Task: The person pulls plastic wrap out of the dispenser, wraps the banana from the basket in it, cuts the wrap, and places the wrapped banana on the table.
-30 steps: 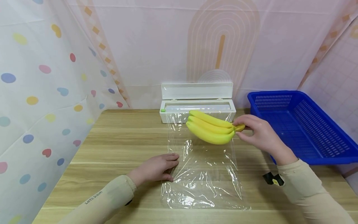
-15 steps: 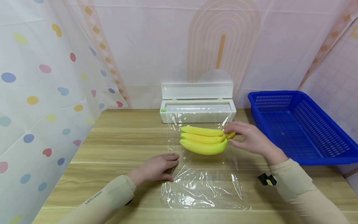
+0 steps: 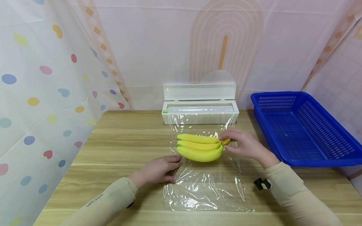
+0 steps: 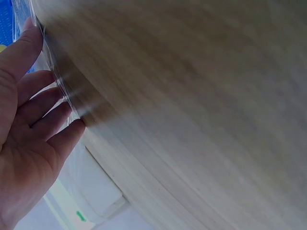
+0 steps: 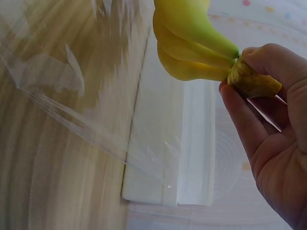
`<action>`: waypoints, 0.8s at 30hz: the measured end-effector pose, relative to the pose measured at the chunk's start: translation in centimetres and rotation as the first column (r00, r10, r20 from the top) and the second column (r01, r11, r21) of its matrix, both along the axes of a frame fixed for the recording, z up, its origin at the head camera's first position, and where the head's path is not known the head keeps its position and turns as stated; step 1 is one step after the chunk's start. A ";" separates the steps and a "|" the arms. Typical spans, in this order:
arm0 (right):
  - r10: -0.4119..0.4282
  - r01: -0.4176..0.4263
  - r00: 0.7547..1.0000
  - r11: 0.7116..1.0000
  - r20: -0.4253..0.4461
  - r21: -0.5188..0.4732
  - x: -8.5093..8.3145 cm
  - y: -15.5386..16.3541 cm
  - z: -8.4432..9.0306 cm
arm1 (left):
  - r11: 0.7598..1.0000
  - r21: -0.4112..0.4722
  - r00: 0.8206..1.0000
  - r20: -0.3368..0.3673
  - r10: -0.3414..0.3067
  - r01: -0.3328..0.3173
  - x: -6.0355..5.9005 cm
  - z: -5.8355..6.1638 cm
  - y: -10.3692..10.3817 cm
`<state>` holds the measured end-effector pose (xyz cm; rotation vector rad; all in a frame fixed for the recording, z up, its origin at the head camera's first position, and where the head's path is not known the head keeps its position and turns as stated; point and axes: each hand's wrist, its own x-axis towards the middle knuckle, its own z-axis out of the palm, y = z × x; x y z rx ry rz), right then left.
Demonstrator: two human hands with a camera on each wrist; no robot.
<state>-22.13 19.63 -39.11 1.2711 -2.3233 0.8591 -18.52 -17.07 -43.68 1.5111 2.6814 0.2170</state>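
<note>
A bunch of yellow bananas (image 3: 199, 147) is over the middle of a clear sheet of plastic wrap (image 3: 203, 191). My right hand (image 3: 246, 144) pinches the bunch by its brown stem (image 5: 252, 82) between thumb and fingers, as the right wrist view shows. Whether the bananas touch the wrap, I cannot tell for certain. On the left edge of the wrap rests my left hand (image 3: 158, 169), its fingertips pressing the film to the table; in the left wrist view its fingers (image 4: 41, 103) are spread and only slightly bent. From the white dispenser box (image 3: 200, 117) the wrap runs toward me.
The dispenser's lid (image 3: 199, 92) stands raised against the backdrop cloth, with a roll inside and a green tab (image 3: 165, 111) at its left end. A blue plastic basket (image 3: 308, 125) sits at the right of the wooden table (image 3: 113, 147).
The right hand has carried the banana bunch left and toward me, from in front of the dispenser to over the middle of the wrap. My left hand has stayed put.
</note>
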 end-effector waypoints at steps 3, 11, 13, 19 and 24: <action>-0.014 0.013 1.000 1.000 0.022 0.003 0.1 -0.1 -0.2 | 1.000 -0.001 1.000 0.001 0.004 -0.004 0.0 0.0 0.0; -0.020 0.019 0.997 1.000 0.078 0.014 0.3 0.0 -0.4 | 1.000 -0.004 1.000 0.000 0.011 -0.011 0.1 -0.1 0.0; -0.014 0.013 0.996 1.000 0.084 0.011 0.4 0.0 -0.5 | 1.000 -0.005 1.000 0.000 0.010 -0.010 0.0 -0.1 0.0; 0.008 -0.007 0.993 1.000 0.117 -0.010 0.4 0.1 -0.6 | 1.000 -0.012 1.000 0.002 0.017 -0.017 0.0 -0.1 0.0; 0.022 -0.018 0.991 0.999 0.130 -0.029 0.4 0.1 -0.8 | 1.000 -0.016 1.000 0.002 0.024 -0.023 0.0 -0.1 0.0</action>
